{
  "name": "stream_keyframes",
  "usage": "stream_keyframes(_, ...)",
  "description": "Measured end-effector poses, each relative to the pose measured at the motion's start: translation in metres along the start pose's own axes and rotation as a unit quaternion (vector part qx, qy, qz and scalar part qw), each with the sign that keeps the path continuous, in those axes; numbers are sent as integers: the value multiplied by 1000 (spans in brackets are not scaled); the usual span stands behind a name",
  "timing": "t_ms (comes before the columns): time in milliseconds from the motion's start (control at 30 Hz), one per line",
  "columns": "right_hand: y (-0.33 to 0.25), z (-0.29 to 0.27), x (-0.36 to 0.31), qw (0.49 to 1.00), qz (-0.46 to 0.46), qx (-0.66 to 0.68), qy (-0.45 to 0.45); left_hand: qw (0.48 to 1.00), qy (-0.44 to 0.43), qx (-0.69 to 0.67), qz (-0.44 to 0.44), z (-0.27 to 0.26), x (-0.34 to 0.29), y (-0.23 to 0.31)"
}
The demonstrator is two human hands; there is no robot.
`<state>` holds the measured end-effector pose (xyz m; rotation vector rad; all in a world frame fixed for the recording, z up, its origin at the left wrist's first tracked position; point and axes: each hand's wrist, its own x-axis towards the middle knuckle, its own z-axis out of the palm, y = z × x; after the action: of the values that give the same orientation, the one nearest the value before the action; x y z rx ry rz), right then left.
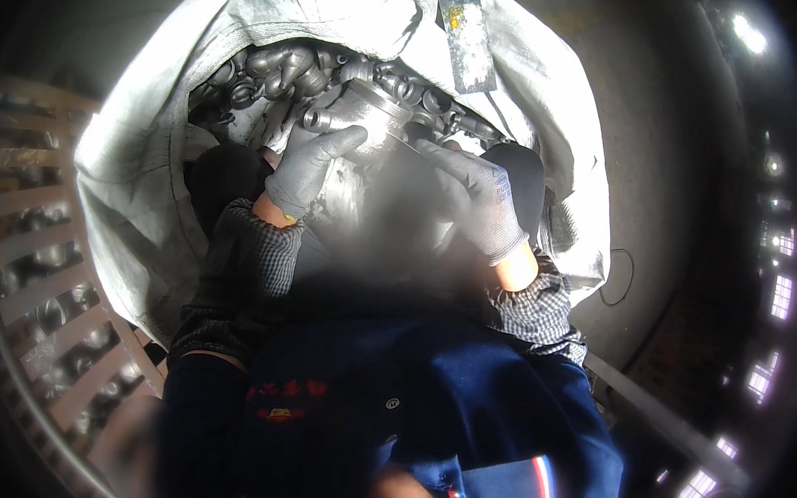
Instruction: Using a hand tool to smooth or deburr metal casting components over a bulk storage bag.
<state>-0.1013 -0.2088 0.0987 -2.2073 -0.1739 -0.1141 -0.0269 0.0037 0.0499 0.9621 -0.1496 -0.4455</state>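
A grey metal casting (pixel 361 110) with a round flanged mouth and a short side spout sits in front of me. My left hand (pixel 317 166), in a grey knit glove, grips its near left side, thumb laid over the metal. My right hand (pixel 479 195), gloved the same way, is closed with the index finger stretched toward the casting. A thin rod-like tool (pixel 405 143) runs from its fingertips to the casting's surface. Most of that tool is hidden by the hand, and a blurred patch covers the area between my hands.
A large white woven sack (pixel 139 160) surrounds my hands, with several grey metal castings (pixel 282 64) at its far side. A worn rectangular plate (pixel 466 43) lies on its far rim. Slatted brown crating (pixel 36 209) with metal parts stands at left; a metal bar (pixel 653 406) crosses the lower right.
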Motion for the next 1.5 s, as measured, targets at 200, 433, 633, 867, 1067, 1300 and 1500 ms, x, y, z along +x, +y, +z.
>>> stream_keyframes(200,-2,-2,1,999,-9,30,14,1000,-2,-22,-3,0,1,-1)
stream_keyframes(433,-2,1,3,995,38,92,-9,1000,9,8,-15,1,0,2)
stream_keyframes(633,-9,9,22,989,7,139,50,997,-46,-42,-40,5,-2,4)
stream_keyframes(867,1,28,25,952,147,269,-20,993,-106,42,-31,1,-2,1)
stream_keyframes(1067,-6,35,30,952,183,245,-3,982,-47,185,6,12,1,2)
stream_keyframes(1300,-11,51,46,945,223,238,32,977,2,203,66,9,0,-3)
stream_keyframes(1500,-11,35,46,972,96,214,-21,999,-19,32,-33,13,-4,19)
